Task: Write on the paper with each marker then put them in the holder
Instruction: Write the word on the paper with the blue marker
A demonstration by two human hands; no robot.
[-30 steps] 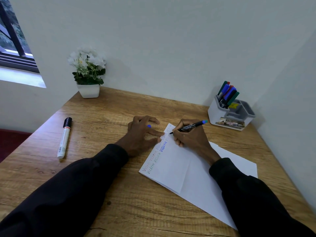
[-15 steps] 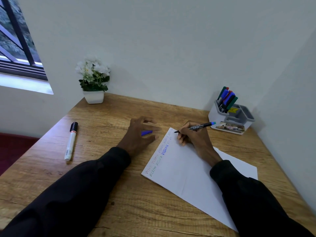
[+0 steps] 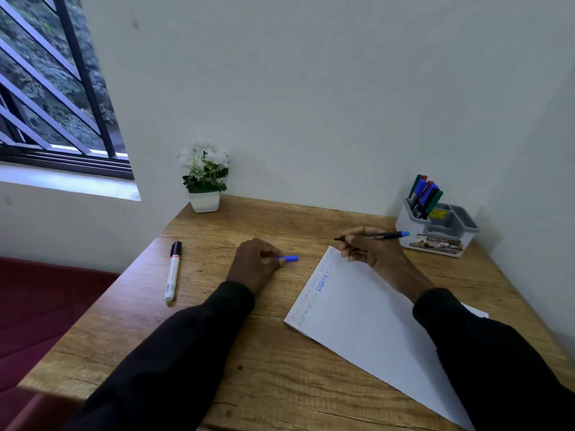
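The right hand (image 3: 373, 255) has lifted off the paper (image 3: 357, 312), fingers clamped on the marker (image 3: 381, 235). The left hand (image 3: 253, 264) pinches the blue cap (image 3: 290, 258).

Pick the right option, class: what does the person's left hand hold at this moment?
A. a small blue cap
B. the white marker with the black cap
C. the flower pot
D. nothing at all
A: the left hand curls round the blue cap, which sticks out past its fingers, while the right hand holds the uncapped marker.
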